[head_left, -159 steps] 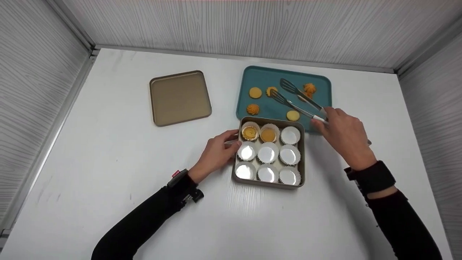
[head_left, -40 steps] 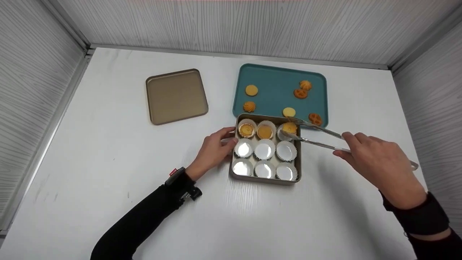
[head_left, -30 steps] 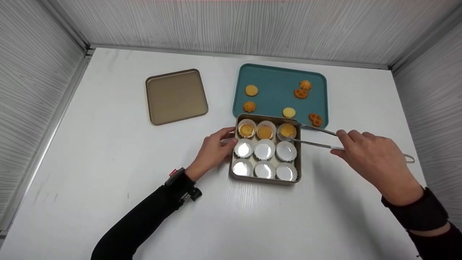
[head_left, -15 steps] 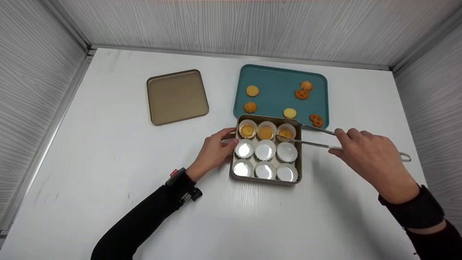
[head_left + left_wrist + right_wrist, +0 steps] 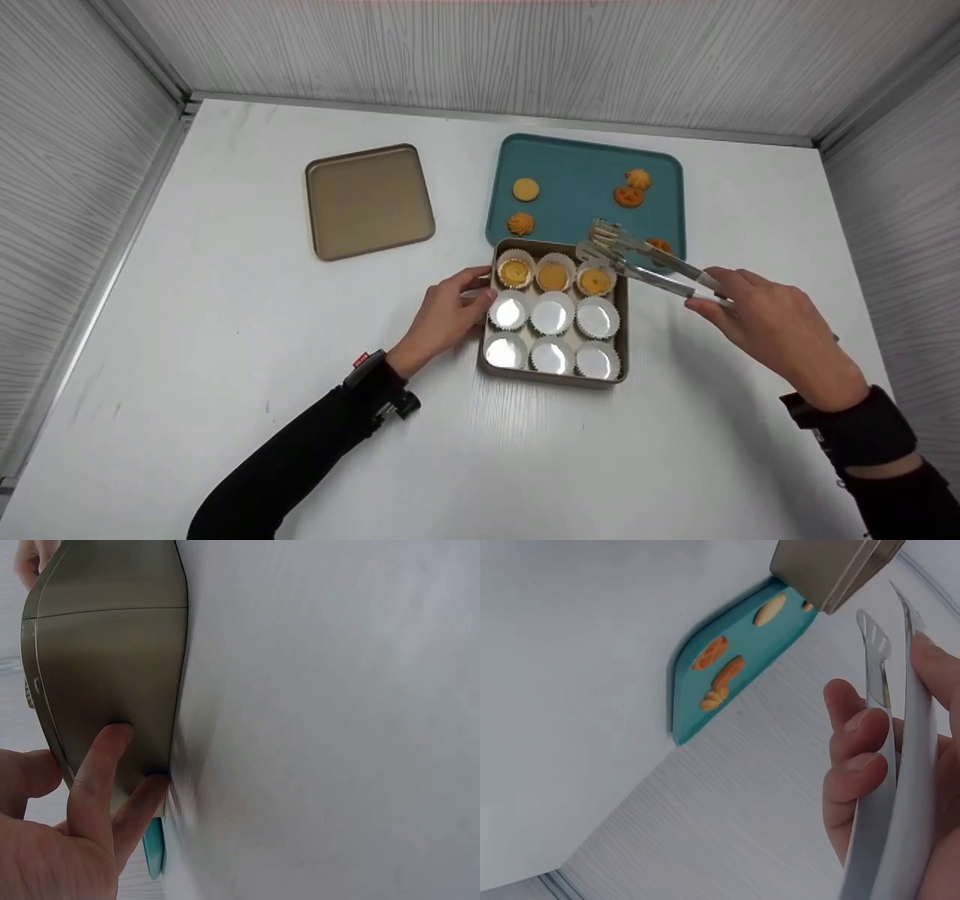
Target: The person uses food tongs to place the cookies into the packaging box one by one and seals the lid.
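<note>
My left hand [image 5: 446, 322] holds the left side of a square bronze tin [image 5: 559, 379], its thumb at the rim and its fingertips pressing the outer wall [image 5: 112, 675]. White paper cups fill the tin. The back row's cups hold a left cookie [image 5: 515, 272], a middle cookie [image 5: 553, 277] and a right cookie [image 5: 595, 282]; the other paper cups [image 5: 553, 313] are empty. My right hand [image 5: 772, 322] grips metal tongs [image 5: 664, 281]. Their slotted heads [image 5: 600, 256] hang apart above the tin's back right edge, with nothing seen between them, partly covering a pale round cookie on the tray.
Behind the tin lies a teal tray [image 5: 570, 161] with a round cookie [image 5: 526, 189], a swirled cookie [image 5: 520, 223], a star-shaped cookie [image 5: 638, 178] and pretzel-shaped cookies [image 5: 628, 197]. A bronze tray [image 5: 371, 202] sits back left. Panels [image 5: 480, 60] wall the table's back and sides.
The tongs carried a cookie from the teal tray into the tin's back right cup and let it go. Now they have lifted out and moved up toward the tray. The left hand stayed.
</note>
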Available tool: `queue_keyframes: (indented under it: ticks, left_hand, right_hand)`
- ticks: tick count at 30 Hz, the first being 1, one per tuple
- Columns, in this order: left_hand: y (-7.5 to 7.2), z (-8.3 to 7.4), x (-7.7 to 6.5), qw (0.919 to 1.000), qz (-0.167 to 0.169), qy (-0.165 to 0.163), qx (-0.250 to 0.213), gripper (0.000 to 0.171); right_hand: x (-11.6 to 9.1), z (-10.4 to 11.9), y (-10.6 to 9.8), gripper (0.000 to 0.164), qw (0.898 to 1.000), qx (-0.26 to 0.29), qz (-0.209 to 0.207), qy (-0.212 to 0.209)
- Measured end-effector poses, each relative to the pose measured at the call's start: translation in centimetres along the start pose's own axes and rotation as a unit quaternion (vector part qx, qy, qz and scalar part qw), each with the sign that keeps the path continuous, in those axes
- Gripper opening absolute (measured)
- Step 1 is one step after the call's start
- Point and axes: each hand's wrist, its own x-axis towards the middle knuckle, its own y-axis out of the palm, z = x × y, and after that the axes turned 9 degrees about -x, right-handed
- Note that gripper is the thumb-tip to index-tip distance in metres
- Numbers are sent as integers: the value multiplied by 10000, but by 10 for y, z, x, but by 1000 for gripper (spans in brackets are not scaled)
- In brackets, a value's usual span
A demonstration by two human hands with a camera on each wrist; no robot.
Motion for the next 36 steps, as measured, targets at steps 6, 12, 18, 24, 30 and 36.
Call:
queue_keyframes:
  ticks: [6, 12, 18, 24, 30, 36]
  left_hand:
    - [0, 0, 0, 9999, -1, 130, 77, 47]
    - [-1, 1, 0, 9998, -30, 175, 65, 46]
    - [-2, 1, 1, 9998, -100, 188, 50, 45]
    - [0, 1, 1, 9999, -15, 113, -57, 47]
    - [0, 1, 1, 9999, -22, 88, -145, 47]
    - [-1, 1, 1, 9999, -15, 63, -106, 47]
  right_hand:
    - [7, -12, 10, 47, 9978, 196, -391, 506]
    - [22, -18, 20, 41, 9924, 91, -461, 1139]
    - [42, -30, 30, 42, 9841, -170, -210, 1757]
    - [52, -41, 39, 47, 9740, -165, 120, 2258]
    - [59, -39, 45, 49, 9723, -218, 318, 2306]
    - [68, -37, 46, 49, 9717, -184, 577, 2284]
